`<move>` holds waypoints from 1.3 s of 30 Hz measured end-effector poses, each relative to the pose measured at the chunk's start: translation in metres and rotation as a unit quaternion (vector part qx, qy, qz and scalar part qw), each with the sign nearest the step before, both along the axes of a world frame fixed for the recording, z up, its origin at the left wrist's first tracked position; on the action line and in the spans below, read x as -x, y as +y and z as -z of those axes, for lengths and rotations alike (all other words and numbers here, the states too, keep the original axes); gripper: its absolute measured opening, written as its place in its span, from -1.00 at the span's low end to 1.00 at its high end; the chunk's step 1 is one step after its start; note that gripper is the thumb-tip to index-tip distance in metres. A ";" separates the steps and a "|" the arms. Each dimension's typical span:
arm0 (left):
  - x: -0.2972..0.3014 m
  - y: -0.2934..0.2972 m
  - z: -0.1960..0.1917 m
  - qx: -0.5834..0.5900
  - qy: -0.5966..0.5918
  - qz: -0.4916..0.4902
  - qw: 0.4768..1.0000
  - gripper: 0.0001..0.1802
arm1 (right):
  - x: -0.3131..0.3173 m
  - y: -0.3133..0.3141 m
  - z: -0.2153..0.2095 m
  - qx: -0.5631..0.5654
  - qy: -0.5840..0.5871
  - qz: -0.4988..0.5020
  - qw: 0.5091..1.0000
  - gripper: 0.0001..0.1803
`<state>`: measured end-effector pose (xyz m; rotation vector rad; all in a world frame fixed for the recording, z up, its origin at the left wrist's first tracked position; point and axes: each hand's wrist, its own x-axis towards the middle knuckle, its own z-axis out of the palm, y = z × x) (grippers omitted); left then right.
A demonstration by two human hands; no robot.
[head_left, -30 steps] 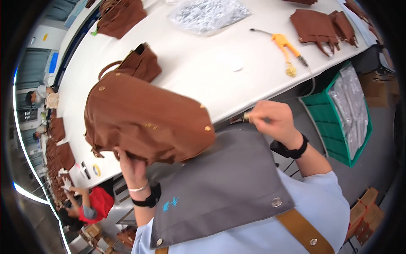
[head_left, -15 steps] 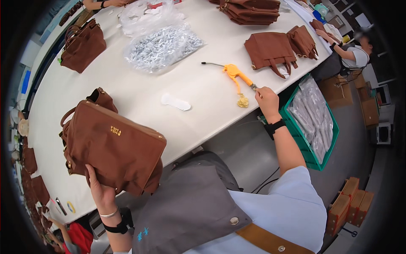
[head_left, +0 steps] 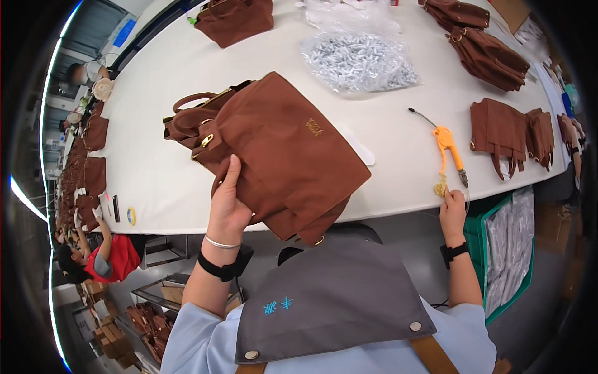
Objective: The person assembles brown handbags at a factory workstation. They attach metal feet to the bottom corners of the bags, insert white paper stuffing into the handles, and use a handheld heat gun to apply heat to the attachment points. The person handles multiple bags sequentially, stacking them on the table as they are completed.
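Left hand (head_left: 227, 209) gripping brown fabric handbag (head_left: 280, 146)

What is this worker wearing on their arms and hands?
Both hands are bare, no gloves. The left hand has a thin silver bangle and a black wristband at the wrist; the right hand has a black wristband too. Light blue short sleeves cover the upper arms.

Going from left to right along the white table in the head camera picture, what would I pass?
Left hand gripping the brown handbag → clear bag of small silvery parts → orange air blow gun, with the right hand at its hose end → flat brown bags near the table's right edge.
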<state>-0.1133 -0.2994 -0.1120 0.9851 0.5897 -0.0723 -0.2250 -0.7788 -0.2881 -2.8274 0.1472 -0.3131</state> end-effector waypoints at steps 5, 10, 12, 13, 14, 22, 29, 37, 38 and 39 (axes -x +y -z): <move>-0.002 -0.003 -0.006 -0.051 -0.020 0.024 0.998 -0.64 | -0.008 0.002 -0.008 -0.049 -0.026 0.044 0.998 -0.58; -0.017 0.016 -0.031 -0.299 -0.035 0.147 0.942 -0.68 | -0.022 0.022 -0.021 -0.107 -0.028 -0.018 0.994 -0.59; -0.030 0.022 -0.073 -0.498 -0.046 0.227 0.836 -0.68 | -0.032 0.031 -0.026 -0.092 -0.064 -0.063 0.992 -0.61; -0.040 0.017 -0.107 -0.617 -0.116 0.279 0.727 -0.70 | -0.038 0.034 -0.030 -0.098 -0.069 -0.074 0.990 -0.63; -0.050 0.031 -0.120 -0.657 -0.206 0.277 0.670 -0.69 | -0.046 0.040 -0.033 -0.106 -0.072 -0.094 0.987 -0.65; -0.216 0.032 -0.273 -0.835 -0.212 0.239 0.448 -0.42 | -0.089 0.086 -0.041 -0.141 -0.077 -0.134 0.978 -0.75; -0.391 0.039 -0.221 -0.841 -0.198 0.366 0.346 -0.49 | -0.087 0.129 -0.059 -0.124 -0.041 -0.071 0.989 -0.77; -0.475 0.069 0.023 -0.890 -0.066 0.309 0.328 -0.12 | -0.094 0.174 -0.080 -0.118 0.029 -0.061 0.991 -0.73; -0.476 0.077 0.034 -0.911 -0.097 0.296 0.269 -0.15 | -0.103 0.183 -0.084 -0.127 0.028 -0.080 0.988 -0.72; -0.472 0.088 0.045 -0.928 -0.124 0.280 0.210 -0.18 | -0.118 0.193 -0.089 -0.136 0.028 -0.102 0.985 -0.72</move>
